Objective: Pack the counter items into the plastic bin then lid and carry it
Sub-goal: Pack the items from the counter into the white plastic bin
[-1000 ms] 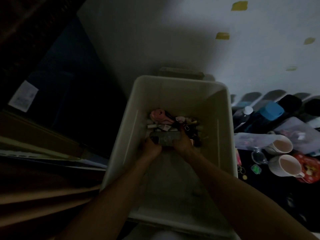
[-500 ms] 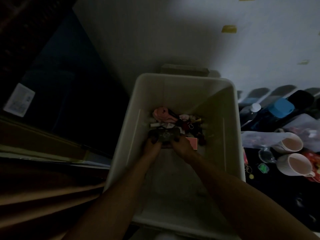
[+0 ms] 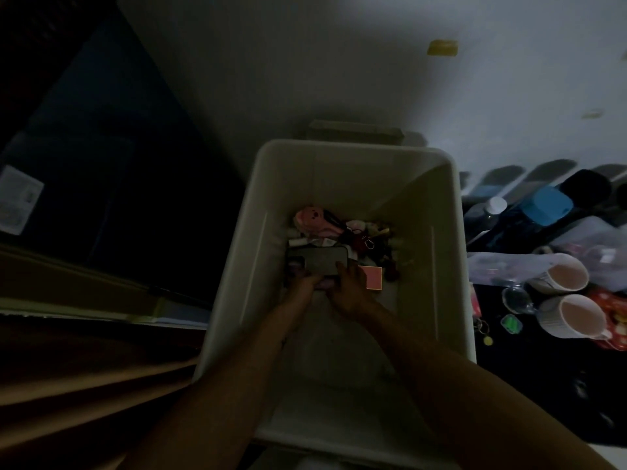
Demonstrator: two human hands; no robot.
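Deep in the plastic bin [image 3: 453,239], your left hand [image 3: 303,285] and right hand [image 3: 350,289] both grip the dark flat case [image 3: 320,261], to lay it level beside the trinkets [image 3: 353,232].

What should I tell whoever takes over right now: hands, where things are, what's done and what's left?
Left hand and right hand: both deep in the plastic bin, holding a dark flat case by its near edge, low over the bottom.
Done: pink plush toy, pink card and a heap of small bits lie by the far wall.
On the counter, right of the bin: mugs, blue-lidded container, bottle, plastic bag.
Left: release the case, pack the counter items, lid, carry. No lid in view.
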